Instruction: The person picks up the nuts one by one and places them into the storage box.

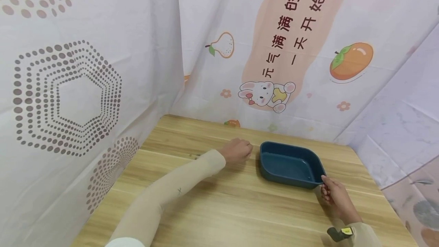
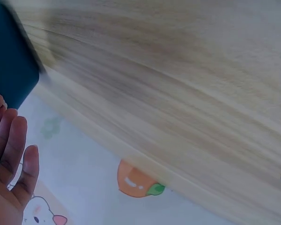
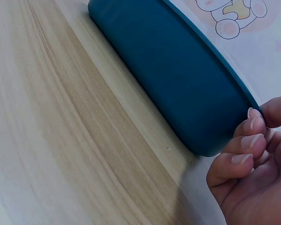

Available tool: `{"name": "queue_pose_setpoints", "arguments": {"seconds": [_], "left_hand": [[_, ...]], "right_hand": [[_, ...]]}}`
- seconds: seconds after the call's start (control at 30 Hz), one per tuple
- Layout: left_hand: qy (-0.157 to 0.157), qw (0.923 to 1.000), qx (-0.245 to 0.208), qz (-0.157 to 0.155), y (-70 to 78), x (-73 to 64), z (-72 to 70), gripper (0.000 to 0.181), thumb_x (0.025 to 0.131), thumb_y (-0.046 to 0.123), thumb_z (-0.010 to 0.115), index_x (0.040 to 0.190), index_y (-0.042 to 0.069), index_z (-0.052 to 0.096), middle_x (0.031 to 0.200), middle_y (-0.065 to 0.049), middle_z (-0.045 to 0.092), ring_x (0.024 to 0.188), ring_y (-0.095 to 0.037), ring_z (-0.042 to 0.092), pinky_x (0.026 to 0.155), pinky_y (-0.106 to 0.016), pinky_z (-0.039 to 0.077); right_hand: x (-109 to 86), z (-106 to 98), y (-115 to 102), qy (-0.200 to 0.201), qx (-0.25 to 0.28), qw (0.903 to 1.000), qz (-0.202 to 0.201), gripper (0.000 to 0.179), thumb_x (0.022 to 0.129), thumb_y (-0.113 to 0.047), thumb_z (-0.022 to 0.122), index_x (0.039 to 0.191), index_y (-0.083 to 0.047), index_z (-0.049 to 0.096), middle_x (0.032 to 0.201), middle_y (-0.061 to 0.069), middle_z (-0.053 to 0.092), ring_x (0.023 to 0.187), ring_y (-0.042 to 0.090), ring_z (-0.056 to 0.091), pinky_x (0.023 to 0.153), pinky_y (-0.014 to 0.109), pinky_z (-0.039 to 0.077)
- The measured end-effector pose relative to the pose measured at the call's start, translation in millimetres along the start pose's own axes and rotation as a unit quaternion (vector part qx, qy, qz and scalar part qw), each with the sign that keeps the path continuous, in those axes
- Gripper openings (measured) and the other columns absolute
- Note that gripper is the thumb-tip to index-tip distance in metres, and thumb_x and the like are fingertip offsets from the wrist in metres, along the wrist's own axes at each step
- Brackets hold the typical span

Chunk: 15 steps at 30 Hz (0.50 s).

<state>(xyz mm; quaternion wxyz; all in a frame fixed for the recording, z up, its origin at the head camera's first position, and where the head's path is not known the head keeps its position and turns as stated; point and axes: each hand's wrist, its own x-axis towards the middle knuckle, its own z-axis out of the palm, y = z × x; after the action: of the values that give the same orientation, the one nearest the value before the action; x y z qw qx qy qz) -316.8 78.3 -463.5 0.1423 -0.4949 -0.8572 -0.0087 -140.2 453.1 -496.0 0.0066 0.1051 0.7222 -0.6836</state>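
blue tray (image 1: 287, 167) on table (image 1: 223, 209); our right hand (image 1: 336, 195) pinches near right corner. left hand (image 1: 236, 151) beside tray, fingers bunched; holding anything, we can't tell. best brace rim gently, tray flat.

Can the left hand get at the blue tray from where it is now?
Likely yes: the left hand is close to the left end of the blue tray, with only table visible between them. The right hand pinches the near right corner, seemingly out of the way.
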Motion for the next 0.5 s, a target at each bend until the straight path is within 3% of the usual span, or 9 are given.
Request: {"name": "queue_pose_setpoints", "arguments": {"seconds": [0.17, 0.5], "left_hand": [[0.011, 0.9998, 0.0, 0.014, 4.8, 5.7, -0.9, 0.015, 0.102, 0.018, 0.058, 0.092, 0.014, 0.068, 0.083, 0.003, 0.063, 0.069, -0.01, 0.056, 0.06, -0.024, 0.047], [0.019, 0.9994, -0.008, 0.029, 10.2, 14.5, 1.4, 0.012, 0.101, 0.022, 0.062, 0.095, 0.015, 0.071, 0.088, 0.005, 0.065, 0.076, -0.008, 0.061, 0.067, -0.024, 0.052]], "right_hand": [[-0.7, 1, 0, 0.002, 0.005, 1.0, 0.001, 0.044, 0.112, -0.035, 0.042, 0.079, -0.008, 0.051, 0.064, -0.004, 0.046, 0.05, 0.006, 0.04, 0.05, 0.032, 0.022], [0.1, 1, -1, 0.005, 0.002, 1.0, 0.004, 0.041, 0.112, -0.036, 0.043, 0.082, -0.009, 0.051, 0.065, -0.005, 0.047, 0.051, 0.006, 0.041, 0.048, 0.024, 0.032]]}}
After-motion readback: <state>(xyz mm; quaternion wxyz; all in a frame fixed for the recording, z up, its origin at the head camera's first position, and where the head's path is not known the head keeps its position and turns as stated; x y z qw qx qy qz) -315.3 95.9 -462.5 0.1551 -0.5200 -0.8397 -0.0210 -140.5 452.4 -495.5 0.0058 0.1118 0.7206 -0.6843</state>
